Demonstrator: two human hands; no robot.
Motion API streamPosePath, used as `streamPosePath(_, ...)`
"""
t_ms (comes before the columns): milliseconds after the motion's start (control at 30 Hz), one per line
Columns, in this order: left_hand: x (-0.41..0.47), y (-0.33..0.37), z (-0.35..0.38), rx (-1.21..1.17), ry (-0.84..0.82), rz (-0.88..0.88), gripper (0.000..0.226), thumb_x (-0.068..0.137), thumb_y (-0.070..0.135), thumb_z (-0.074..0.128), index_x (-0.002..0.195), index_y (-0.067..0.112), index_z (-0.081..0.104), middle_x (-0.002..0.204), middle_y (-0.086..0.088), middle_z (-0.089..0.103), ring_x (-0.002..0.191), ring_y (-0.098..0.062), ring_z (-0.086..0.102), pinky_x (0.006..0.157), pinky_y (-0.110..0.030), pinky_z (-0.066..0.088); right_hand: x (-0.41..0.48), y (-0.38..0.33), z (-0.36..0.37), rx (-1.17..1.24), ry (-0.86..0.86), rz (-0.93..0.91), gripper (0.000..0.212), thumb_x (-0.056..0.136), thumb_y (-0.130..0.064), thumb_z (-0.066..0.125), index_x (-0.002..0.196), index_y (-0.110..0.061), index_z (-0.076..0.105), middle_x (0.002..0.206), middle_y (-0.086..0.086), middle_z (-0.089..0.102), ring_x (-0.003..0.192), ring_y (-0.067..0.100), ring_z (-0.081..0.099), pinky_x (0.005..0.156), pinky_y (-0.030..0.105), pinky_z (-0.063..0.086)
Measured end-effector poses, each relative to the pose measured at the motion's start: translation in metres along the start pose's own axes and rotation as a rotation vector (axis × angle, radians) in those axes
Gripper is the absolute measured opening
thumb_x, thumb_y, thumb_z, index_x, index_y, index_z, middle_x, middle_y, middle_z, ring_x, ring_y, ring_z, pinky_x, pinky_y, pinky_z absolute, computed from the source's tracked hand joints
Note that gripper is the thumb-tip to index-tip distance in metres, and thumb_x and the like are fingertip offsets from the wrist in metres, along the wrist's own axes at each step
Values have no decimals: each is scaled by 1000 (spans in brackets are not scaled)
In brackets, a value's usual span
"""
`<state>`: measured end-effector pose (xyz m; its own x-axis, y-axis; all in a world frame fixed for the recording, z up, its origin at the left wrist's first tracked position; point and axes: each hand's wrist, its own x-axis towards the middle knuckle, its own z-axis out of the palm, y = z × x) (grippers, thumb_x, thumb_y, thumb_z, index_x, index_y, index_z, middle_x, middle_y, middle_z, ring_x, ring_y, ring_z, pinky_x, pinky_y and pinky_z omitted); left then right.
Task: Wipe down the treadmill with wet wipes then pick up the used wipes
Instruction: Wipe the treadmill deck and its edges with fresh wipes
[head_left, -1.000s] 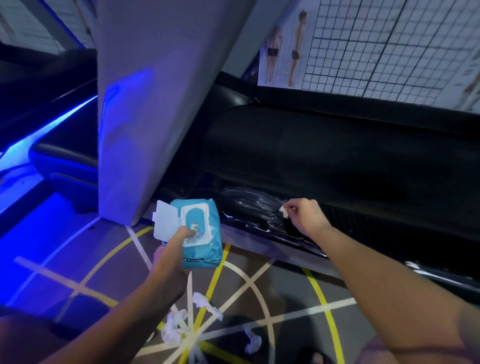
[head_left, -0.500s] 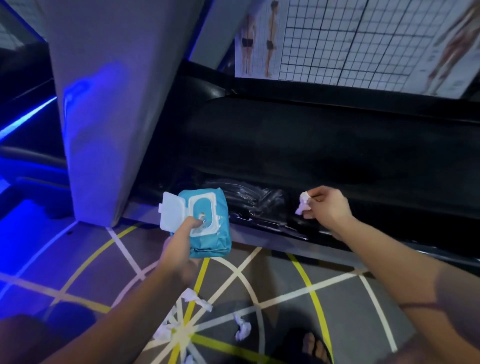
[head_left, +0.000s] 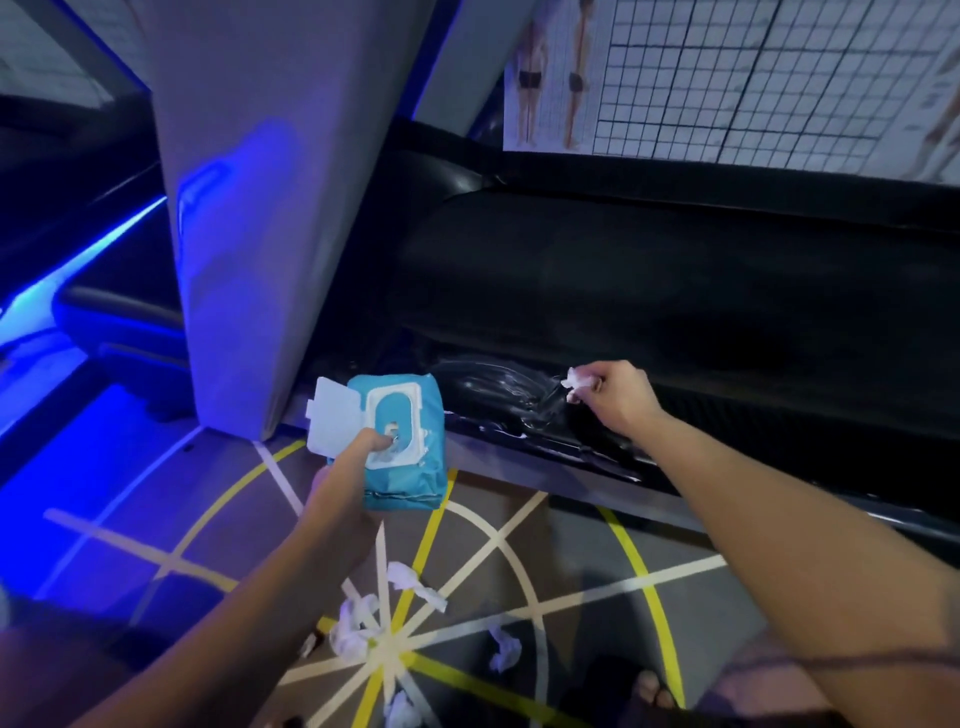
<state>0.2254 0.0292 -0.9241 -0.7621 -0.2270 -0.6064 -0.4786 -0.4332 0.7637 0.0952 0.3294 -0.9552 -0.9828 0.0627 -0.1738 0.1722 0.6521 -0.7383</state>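
Note:
My left hand (head_left: 343, 483) grips a blue pack of wet wipes (head_left: 402, 447), its white lid flipped open and my thumb on the opening. My right hand (head_left: 618, 397) pinches a small crumpled white wipe (head_left: 579, 383) against the black side rail of the treadmill (head_left: 675, 301), beside shiny wet streaks (head_left: 498, 389). Several used wipes (head_left: 358, 626) lie crumpled on the floor below my arms, one of them (head_left: 504, 654) off to the right.
A wide grey treadmill upright (head_left: 270, 208) rises at the left, lit blue. The grey floor (head_left: 571, 545) carries yellow and white lines. A gridded posture chart (head_left: 753, 78) hangs behind the treadmill. A bare foot (head_left: 652, 691) shows at the bottom.
My right hand with the wipe has shifted slightly along the rail, and the wet streaks look wider. The left hand keeps holding the pack in the same way.

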Motion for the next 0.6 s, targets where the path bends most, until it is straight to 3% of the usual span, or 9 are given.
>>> streamPosePath(100, -15, 7, -8, -16, -8, 37, 37, 96, 16, 60, 130, 3, 64, 117, -19, 76, 92, -29, 76, 71, -35, 64, 13, 3, 10, -37, 83, -73, 28, 101, -13, 51, 115, -14, 75, 109, 6, 75, 97, 16, 66, 84, 11, 43)
streamPosePath(200, -29, 11, -15, -9, -1, 66, 31, 99, 14, 58, 127, 2, 64, 112, -18, 78, 84, -24, 78, 63, -28, 63, 27, 12, 12, -158, 105, -69, 30, 99, -18, 49, 116, -23, 74, 111, 7, 74, 103, 30, 68, 89, 34, 55)
streamPosePath(333, -47, 15, -23, 131, 5, 109, 13, 104, 16, 56, 108, 6, 65, 74, 0, 77, 59, -6, 73, 52, -19, 56, 36, 10, 20, -280, -25, -43, 40, 95, -5, 49, 120, -25, 73, 114, 15, 72, 104, 37, 67, 92, 39, 56)
streamPosePath(400, -53, 15, -28, 170, 23, 131, 13, 107, 16, 53, 104, 9, 63, 68, 6, 75, 57, -1, 70, 52, -17, 55, 31, 6, 27, -292, -44, -88, 43, 95, -3, 47, 121, -26, 73, 118, 14, 72, 105, 36, 68, 94, 37, 54)
streamPosePath(600, -41, 15, -29, 18, 17, 51, 29, 97, 20, 62, 119, 2, 69, 110, -18, 78, 86, -22, 77, 70, -30, 63, 9, -4, 47, -346, -137, -278, 37, 98, -8, 50, 117, -27, 75, 123, 4, 72, 112, 28, 68, 102, 33, 50)
